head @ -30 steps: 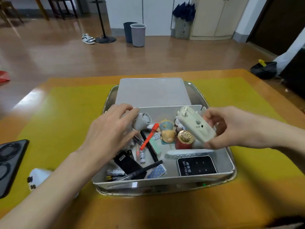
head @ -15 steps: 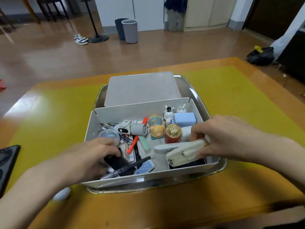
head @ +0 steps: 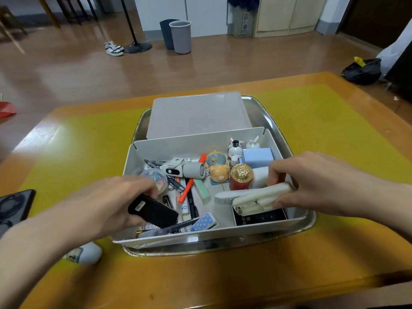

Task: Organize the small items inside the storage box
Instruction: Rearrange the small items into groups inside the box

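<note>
A: Where do we have the storage box (head: 200, 236)?

B: In the tray (head: 296, 228) on the table (head: 334, 130), its lid (head: 198, 114) lying flat behind it.

A: And inside?

B: Pens (head: 189, 201) at our left, figurines (head: 219, 168) toward the back, the jar (head: 240, 178) right of them, the keypad device (head: 260, 218) in the front right corner. The phone (head: 13, 206) lies far left on the table.
</note>
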A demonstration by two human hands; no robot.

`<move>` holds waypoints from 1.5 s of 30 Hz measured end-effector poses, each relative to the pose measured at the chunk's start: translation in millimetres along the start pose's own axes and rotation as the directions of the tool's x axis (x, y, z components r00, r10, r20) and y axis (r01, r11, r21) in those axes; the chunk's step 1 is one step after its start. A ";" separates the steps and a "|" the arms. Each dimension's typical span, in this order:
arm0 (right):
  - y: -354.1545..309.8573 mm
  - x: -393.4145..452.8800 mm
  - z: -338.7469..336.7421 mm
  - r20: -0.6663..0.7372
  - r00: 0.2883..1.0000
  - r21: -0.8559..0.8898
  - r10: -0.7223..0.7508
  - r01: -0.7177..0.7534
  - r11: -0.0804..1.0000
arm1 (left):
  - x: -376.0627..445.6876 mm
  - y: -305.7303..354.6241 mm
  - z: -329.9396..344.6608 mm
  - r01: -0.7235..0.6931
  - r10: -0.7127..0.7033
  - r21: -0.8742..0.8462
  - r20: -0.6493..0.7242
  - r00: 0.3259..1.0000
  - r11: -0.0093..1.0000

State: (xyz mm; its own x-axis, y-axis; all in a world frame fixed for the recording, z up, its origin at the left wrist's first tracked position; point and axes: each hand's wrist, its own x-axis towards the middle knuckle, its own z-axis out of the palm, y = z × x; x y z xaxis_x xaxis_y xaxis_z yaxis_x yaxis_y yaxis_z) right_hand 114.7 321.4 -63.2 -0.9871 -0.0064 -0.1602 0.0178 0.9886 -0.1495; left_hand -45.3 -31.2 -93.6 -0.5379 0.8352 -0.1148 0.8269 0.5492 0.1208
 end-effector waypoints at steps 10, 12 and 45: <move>-0.3 4.3 8.3 -0.091 0.996 -0.016 -0.021 0.019 1.000 | 13.2 69.0 -9.6 -0.145 -0.072 -0.518 -0.376 0.924 0.843; 1.9 5.2 11.7 -0.098 0.992 -0.125 -0.077 0.064 0.990 | 23.4 97.1 2.6 -0.127 -0.121 -0.613 -0.347 0.930 0.780; 14.9 -7.1 7.9 0.011 1.000 -0.059 -0.028 0.029 0.998 | 78.6 128.4 4.3 -0.014 -0.057 -0.496 -0.129 0.990 0.868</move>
State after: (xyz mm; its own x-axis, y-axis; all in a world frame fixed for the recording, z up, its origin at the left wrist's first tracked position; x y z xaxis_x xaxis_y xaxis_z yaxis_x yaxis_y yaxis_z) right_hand 123.1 335.0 -72.0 -0.9853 -0.0362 -0.1667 -0.0203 0.9951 -0.0964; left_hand 19.3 104.8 -91.3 -0.6011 0.7991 0.0068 0.6441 0.4795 0.5960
